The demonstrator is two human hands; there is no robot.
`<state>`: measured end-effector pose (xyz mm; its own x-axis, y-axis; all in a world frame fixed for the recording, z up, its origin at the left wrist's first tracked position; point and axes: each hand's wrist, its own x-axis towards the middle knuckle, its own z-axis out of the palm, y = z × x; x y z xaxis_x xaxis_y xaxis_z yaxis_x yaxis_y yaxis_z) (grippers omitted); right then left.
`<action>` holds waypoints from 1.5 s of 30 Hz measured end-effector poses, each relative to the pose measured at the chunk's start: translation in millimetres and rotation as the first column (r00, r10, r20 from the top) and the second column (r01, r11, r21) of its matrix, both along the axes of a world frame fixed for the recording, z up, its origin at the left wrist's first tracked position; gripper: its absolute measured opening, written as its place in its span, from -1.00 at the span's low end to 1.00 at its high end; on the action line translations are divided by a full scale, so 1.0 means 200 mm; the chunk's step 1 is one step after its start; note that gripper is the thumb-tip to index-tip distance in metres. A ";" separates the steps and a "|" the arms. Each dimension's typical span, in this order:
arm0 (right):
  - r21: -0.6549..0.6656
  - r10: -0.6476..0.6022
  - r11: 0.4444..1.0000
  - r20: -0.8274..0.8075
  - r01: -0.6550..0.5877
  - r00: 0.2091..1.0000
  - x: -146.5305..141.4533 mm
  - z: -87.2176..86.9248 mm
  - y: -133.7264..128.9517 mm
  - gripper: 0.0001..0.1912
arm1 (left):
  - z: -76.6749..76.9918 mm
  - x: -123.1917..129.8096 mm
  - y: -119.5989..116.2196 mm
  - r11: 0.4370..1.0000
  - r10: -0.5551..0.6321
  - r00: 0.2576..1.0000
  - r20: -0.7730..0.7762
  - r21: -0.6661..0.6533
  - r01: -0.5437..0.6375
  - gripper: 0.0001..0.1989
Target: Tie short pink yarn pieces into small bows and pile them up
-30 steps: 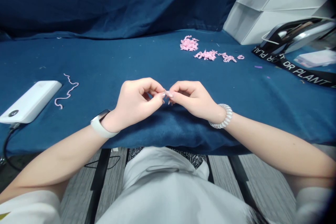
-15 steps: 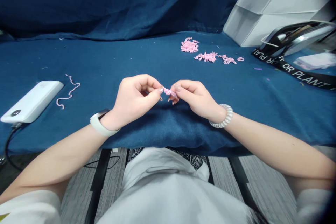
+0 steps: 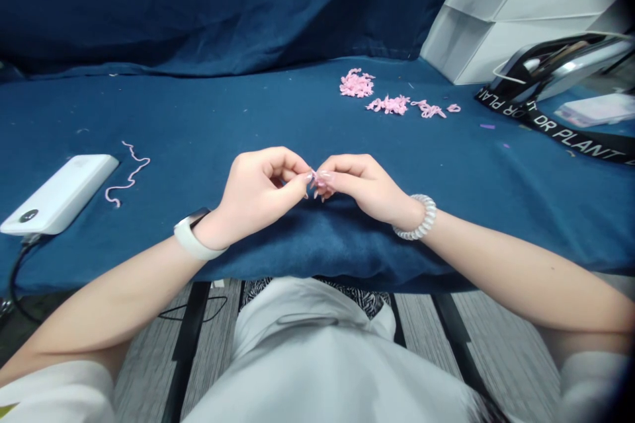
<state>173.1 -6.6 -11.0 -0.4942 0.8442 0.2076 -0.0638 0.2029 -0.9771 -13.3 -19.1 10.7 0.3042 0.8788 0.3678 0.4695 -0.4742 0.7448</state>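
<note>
Between my two hands, above the front part of the blue cloth (image 3: 208, 112), is a small piece of pink yarn (image 3: 315, 176), mostly covered by the fingers. My left hand (image 3: 270, 180) pinches its left end between thumb and forefinger. My right hand (image 3: 360, 180) is closed on the rest of it, thumb pressed against the forefinger. The fingertips of both hands nearly meet. Whether the yarn is knotted or looped cannot be made out. Farther back lie a heap of pink yarn pieces (image 3: 356, 84), a second heap (image 3: 389, 104), a smaller cluster (image 3: 429, 109) and a single loop (image 3: 453, 108).
At left are a white power bank (image 3: 62, 193) with a black cable (image 3: 20, 271) and a loose pink strand (image 3: 133, 175). On the right stand a white box (image 3: 476, 39), a black lettered strap (image 3: 555, 129) and a pale flat case (image 3: 595, 109).
My hands have come closer together. The pink yarn that showed between them is now largely hidden behind my right fingers.
</note>
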 end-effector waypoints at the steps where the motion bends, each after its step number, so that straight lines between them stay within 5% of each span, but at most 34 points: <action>1: -0.012 -0.002 1.000 -0.010 0.002 1.000 0.00 0.00 0.00 -0.81 | 0.00 0.00 0.00 1.000 0.000 1.000 0.005 -0.003 0.000 -0.85; 12: 0.006 -0.088 0.996 0.038 0.088 0.995 0.00 0.01 0.00 -0.92 | -0.01 0.01 0.00 1.000 0.009 1.000 -0.029 -0.003 -0.009 -0.83; 25: -0.118 -0.004 0.993 -0.050 -0.002 0.999 0.01 -0.01 0.02 -0.89 | -0.01 0.01 0.01 1.000 0.011 1.000 0.010 -0.020 -0.011 -0.86; 33: -0.040 -0.025 0.999 0.024 0.026 0.999 0.00 0.00 0.01 -0.82 | -0.03 0.00 0.04 0.998 -0.013 0.978 0.210 -0.056 0.026 -0.91; 36: -0.024 -0.031 0.999 0.027 0.031 0.999 -0.01 0.00 0.01 -0.80 | -0.04 -0.01 0.05 1.000 -0.009 0.950 0.312 -0.009 0.012 -0.77; 45: -0.050 0.053 0.997 0.013 -0.052 0.999 0.00 0.00 0.01 -0.87 | -0.02 0.00 0.06 0.980 -0.071 0.978 0.196 -0.167 0.105 -0.77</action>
